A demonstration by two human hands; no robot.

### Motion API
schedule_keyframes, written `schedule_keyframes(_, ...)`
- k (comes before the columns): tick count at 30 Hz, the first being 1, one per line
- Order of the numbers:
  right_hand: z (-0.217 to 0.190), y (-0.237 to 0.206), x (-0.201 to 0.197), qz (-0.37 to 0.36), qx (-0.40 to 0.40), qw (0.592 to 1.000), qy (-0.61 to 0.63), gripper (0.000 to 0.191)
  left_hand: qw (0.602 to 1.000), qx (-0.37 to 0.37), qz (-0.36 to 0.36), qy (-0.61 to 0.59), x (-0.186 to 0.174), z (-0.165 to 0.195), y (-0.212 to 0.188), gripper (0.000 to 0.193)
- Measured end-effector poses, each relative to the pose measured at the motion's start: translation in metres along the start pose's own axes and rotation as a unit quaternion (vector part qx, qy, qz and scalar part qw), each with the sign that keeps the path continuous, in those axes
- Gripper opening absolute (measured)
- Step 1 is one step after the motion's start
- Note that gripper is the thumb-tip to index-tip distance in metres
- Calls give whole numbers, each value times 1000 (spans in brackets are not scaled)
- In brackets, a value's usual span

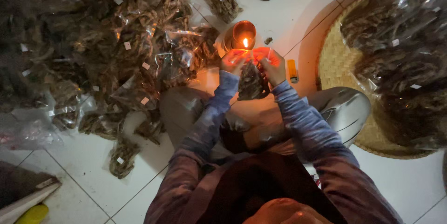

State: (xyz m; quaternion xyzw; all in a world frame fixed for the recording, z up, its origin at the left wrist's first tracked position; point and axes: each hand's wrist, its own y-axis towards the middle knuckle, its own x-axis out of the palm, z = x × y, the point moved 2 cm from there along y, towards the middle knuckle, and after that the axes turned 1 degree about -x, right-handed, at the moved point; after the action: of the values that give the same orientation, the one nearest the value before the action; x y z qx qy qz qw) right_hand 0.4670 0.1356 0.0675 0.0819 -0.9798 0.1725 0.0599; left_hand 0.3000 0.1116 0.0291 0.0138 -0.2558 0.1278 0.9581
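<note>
I sit cross-legged on a white tiled floor. My left hand (234,62) and my right hand (271,66) together pinch the top edge of a small clear plastic bag (251,82) filled with dark dried pieces. The bag's upper edge is held close to the flame of a lit candle (245,42), which stands in a small round metal cup (242,35) just beyond my hands. The bag hangs down between my wrists.
A large heap of similar filled bags (116,52) covers the floor to the left. At the right, a round woven tray (335,61) carries more bags (400,52). An orange lighter (292,71) lies by my right hand. A single bag (222,2) lies beyond the candle.
</note>
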Motion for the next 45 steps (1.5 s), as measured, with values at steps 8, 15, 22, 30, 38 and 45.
schedule_keyframes(8, -5, 13, -2, -50, -149, 987, 11, 10, 998, -33, 34, 43, -4, -7, 2, 18)
schedule_keyframes(15, -17, 11, 2, -25, -134, 990, -19, 11, 993, 55, -26, 102, -4, 15, 7, 16)
schedule_keyframes(22, -24, 10, 0, -11, -145, 989, -30, 10, 982, 76, -29, 172, 2, 24, 6, 12)
schedule_keyframes(30, -20, 10, 16, -10, -167, 986, -3, 8, 963, 88, 73, 244, -1, 8, 4, 15)
schedule_keyframes(38, -21, 8, 15, 12, -159, 987, -28, 9, 961, 112, 77, 242, -7, -6, 13, 18)
schedule_keyframes(45, -30, 4, 14, 12, -138, 990, -34, 10, 957, 87, 93, 260, -11, -18, 12, 17)
